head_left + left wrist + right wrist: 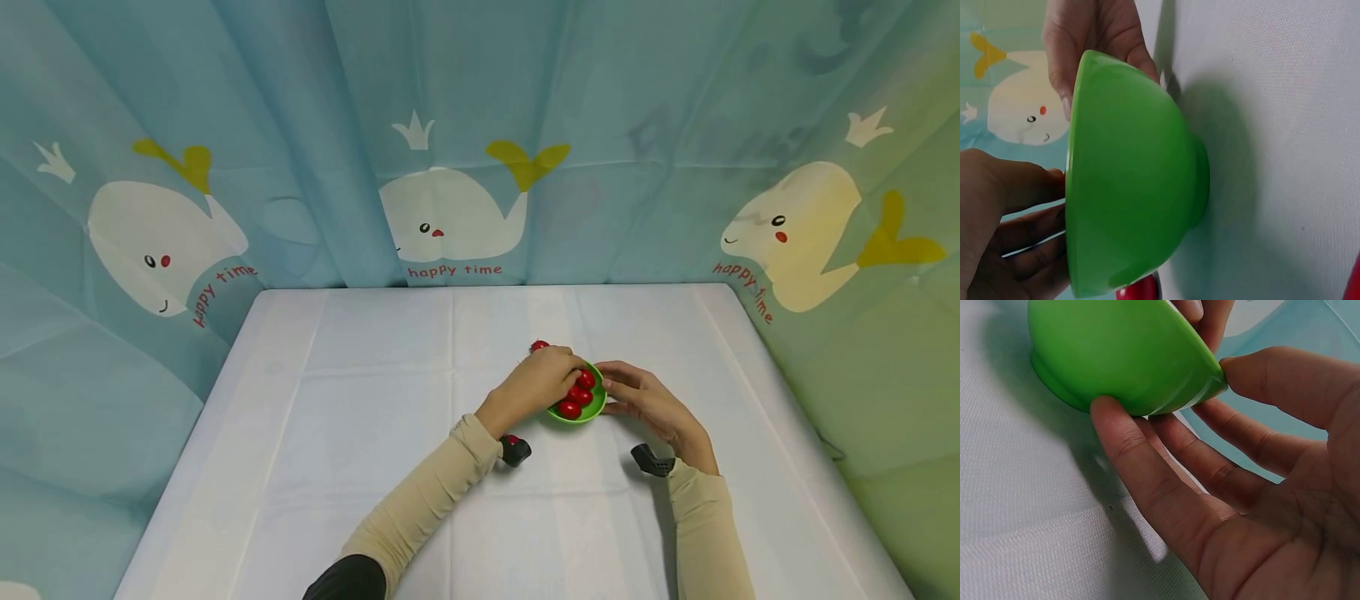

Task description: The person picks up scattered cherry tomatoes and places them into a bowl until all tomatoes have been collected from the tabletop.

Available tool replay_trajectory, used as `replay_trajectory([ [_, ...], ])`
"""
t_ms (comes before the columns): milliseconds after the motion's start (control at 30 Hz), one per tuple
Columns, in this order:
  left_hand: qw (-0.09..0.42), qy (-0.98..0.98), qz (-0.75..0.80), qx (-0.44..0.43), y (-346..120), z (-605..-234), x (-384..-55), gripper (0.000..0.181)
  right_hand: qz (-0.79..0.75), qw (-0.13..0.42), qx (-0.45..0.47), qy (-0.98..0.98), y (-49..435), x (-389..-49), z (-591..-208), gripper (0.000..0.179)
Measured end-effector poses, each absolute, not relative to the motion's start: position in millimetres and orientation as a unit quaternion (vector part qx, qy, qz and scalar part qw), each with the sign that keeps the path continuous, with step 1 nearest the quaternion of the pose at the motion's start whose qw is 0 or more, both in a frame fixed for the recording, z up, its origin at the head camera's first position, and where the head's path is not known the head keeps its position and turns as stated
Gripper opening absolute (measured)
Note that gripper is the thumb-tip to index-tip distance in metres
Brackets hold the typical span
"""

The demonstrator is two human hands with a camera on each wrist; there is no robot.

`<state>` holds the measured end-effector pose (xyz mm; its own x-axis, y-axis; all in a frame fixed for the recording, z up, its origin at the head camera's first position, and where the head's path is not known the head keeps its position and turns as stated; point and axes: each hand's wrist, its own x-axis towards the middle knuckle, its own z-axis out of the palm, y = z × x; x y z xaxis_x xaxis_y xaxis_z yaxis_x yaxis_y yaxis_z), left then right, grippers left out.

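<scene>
A green bowl (594,407) with several red cherry tomatoes (570,409) in it stands on the white table. My left hand (542,379) reaches over the bowl's left rim from above, fingers bent down inside. In the left wrist view the bowl wall (1129,175) hides those fingertips, and I cannot tell whether they pinch a tomato. On the other side, my right hand (651,402) holds the bowl. The right wrist view shows its thumb (1272,381) at the rim and the fingers (1129,437) against the outer wall.
Another red tomato (539,344) lies on the table just beyond my left hand. A bit of red (512,439) shows beside the black wrist camera (516,451) on the left. A blue curtain (465,208) with whale prints hangs behind the table's far edge (495,287).
</scene>
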<state>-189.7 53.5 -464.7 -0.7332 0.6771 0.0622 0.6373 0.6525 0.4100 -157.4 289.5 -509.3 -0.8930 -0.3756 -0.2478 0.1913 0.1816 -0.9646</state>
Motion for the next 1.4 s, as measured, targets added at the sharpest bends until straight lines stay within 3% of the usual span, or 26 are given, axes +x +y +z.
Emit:
replay_trajectory([
  [800, 0.052, 0.846, 0.377, 0.374, -14.6, -450.0, -184.6, 0.022, -0.632, 0.224, -0.058, 0.739, 289.9, -159.5, -509.6, 0.053],
  [1400, 0.139, 0.805, 0.398, 0.418, -52.6, -469.7, -171.4, 0.022, -0.629, 0.223, -0.049, 0.743, 288.8, -159.1, -510.3, 0.055],
])
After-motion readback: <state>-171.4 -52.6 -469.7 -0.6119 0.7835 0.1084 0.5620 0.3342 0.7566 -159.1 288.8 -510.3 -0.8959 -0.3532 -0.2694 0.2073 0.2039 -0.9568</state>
